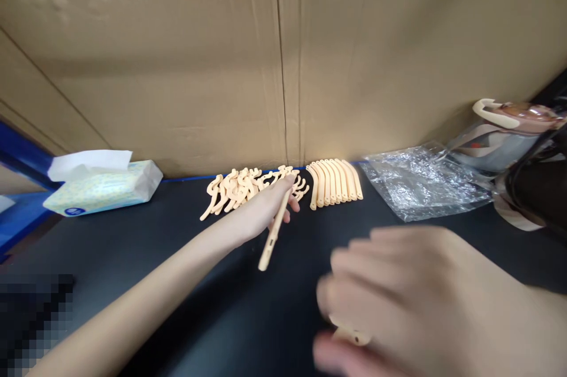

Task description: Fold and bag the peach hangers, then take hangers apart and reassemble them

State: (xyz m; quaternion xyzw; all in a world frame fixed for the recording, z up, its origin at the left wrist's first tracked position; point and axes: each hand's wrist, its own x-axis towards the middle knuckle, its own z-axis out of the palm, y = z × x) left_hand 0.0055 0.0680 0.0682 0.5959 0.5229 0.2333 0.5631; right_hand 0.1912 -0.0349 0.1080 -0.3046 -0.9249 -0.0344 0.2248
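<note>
My left hand point(261, 207) is closed on a slim beige bar point(271, 242) with a small slot in its side; the bar slants down toward me. Blurred by motion, my right hand point(398, 288) pinches a small beige piece with a hole point(357, 338) between thumb and fingers, and most of that piece is hidden. Beyond my left hand lies a loose pile of beige hook-shaped pieces point(225, 191), partly covered by the hand. To its right, several curved beige bars point(334, 183) lie side by side in a neat row.
A tissue pack point(110, 188) sits at the left on the black table point(186, 282). At the right lie a clear plastic bag point(425, 182) and a bottle with a handle point(500, 143). A cardboard wall point(199, 70) stands along the back edge.
</note>
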